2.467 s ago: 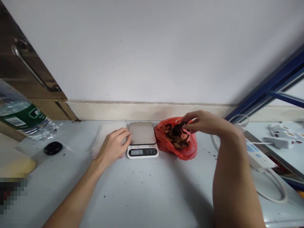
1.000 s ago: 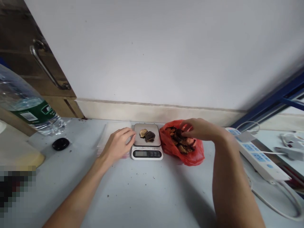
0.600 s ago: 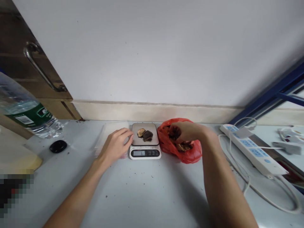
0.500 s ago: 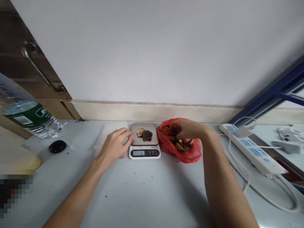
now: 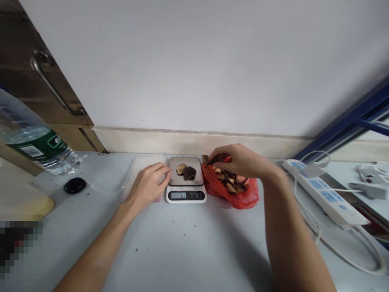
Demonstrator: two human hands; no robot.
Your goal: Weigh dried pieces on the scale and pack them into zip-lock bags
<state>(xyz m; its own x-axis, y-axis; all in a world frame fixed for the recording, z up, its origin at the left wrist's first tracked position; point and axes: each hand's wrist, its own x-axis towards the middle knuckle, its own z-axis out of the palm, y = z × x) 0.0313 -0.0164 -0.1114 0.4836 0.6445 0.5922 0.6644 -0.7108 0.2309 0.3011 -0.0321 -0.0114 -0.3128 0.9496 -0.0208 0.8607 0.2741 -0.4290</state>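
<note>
A small white digital scale [image 5: 186, 195] with a steel pan stands on the grey table near the wall. Two dried brown slices [image 5: 186, 170] lie on its pan. Right of the scale, a red plastic bag [image 5: 240, 197] lies open with several more dried slices inside. My right hand [image 5: 240, 161] hovers over the bag's left rim, fingers pinched on a dried slice [image 5: 206, 159] near the scale's right edge. My left hand [image 5: 147, 185] rests on a stack of clear plastic bags [image 5: 138, 167] with loosely curled fingers, its fingertips touching the scale's left side.
A plastic water bottle [image 5: 33, 138] lies at the far left, its black cap [image 5: 75, 185] on the table beside it. A white power strip [image 5: 325, 194] with looping cables sits to the right. Behind stand a wooden cabinet door with a metal handle [image 5: 51, 87] and a blue metal frame [image 5: 355, 121].
My right hand dropped two slices on the scale pan, dipped back into the red bag, and has now lifted out toward the scale pinching another slice. My left hand stayed put.
</note>
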